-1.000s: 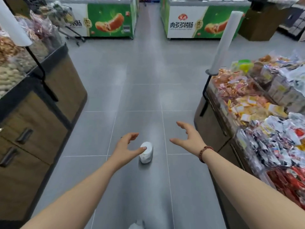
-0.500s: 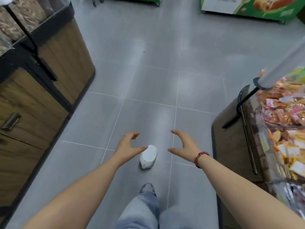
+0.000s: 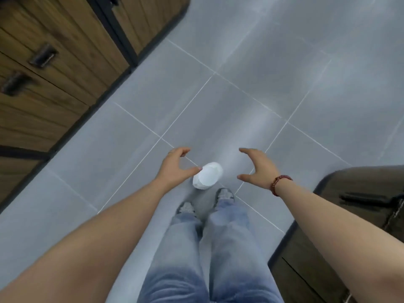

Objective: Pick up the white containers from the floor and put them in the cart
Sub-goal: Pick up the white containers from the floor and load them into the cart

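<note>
White container (image 3: 207, 175) lies on bare floor (image 3: 218, 110) between open left hand (image 3: 175, 167) and open right hand (image 3: 259, 169)

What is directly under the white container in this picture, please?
The white container lies on its side on the grey tiled floor, beside a grout line. Its contact patch is hidden. Both hands, left and right, hover open, not touching it.

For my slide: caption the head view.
Both open hands, left and right, reach toward a white container on the floor.
</note>
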The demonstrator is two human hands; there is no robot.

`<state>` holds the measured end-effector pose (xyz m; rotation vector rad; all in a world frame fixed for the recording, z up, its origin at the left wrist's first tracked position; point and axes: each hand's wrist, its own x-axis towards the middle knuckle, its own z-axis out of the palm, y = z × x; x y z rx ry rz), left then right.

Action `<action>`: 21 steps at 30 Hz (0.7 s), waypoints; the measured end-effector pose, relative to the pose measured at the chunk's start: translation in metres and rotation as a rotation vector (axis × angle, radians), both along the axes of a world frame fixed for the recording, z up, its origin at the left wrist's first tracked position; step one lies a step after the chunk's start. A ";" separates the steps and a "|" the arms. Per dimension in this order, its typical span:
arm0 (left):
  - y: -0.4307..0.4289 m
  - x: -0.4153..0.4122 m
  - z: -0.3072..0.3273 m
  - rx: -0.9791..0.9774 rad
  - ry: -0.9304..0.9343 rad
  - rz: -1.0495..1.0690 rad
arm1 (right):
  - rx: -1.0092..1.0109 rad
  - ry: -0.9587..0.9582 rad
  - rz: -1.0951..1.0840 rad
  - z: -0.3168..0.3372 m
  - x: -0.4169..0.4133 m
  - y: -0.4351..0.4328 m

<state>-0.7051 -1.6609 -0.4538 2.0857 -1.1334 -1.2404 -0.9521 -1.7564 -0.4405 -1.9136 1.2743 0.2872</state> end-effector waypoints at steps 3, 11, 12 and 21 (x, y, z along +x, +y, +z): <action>0.000 -0.012 -0.039 0.058 -0.010 0.089 | 0.057 -0.011 0.027 -0.046 -0.002 -0.025; 0.018 -0.040 -0.166 0.219 0.025 0.062 | 0.165 0.057 0.248 -0.180 0.018 -0.048; 0.020 -0.042 -0.186 0.235 0.027 0.060 | 0.164 0.048 0.265 -0.200 0.024 -0.049; 0.034 -0.047 -0.338 0.339 0.003 0.068 | 0.182 0.026 0.360 -0.352 0.028 -0.035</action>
